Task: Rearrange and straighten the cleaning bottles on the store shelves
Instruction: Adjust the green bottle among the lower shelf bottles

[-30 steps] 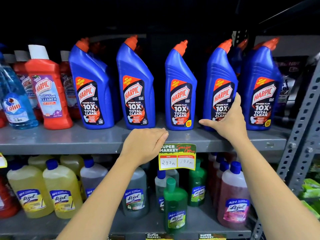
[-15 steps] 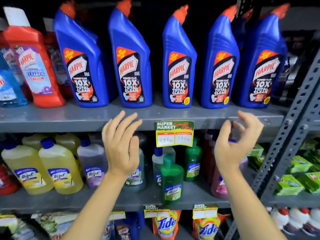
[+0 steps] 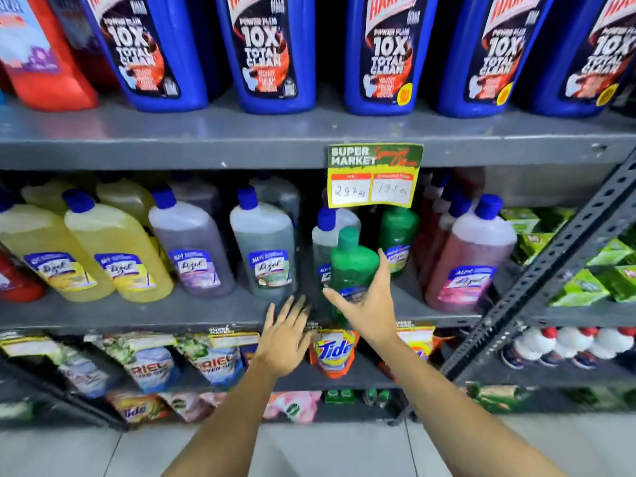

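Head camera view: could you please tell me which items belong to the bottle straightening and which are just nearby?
Job:
front green bottle
right hand
left hand
yellow bottles
pink bottle
blue Harpic bottles

Nearby:
price tag
Tide pouch
green packets

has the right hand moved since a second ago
Yes. The right hand was up at a blue Harpic bottle above the price tag; it is now below the tag, open around the green bottle on the lower shelf.
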The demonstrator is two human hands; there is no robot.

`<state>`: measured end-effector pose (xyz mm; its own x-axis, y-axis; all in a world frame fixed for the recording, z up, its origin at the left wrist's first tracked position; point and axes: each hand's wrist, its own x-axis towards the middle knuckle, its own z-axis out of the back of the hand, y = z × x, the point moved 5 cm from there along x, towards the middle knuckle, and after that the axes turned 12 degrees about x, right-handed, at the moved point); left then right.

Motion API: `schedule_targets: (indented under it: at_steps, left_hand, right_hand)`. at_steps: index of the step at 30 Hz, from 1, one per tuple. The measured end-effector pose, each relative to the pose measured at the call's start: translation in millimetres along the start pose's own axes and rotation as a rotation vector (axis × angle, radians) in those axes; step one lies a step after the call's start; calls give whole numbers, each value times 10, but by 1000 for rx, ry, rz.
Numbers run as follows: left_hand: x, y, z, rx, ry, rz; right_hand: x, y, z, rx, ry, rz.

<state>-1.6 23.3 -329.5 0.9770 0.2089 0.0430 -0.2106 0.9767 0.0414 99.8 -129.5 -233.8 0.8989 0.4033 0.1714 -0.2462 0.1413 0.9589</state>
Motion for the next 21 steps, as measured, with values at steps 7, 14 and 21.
schedule_targets:
  at_steps: [7, 14, 21]
  left_hand:
    - [-42, -4, -116, 7, 14, 5]
    - [-56, 19, -95, -10, -14, 4]
    - [-58, -1, -82, -20, -28, 2]
  right_hand:
    - [-130, -314, -107, -47, -150, -126]
    - [-48, -335, 107, -90, -214, -136]
    - [144, -441, 604, -75, -333, -183]
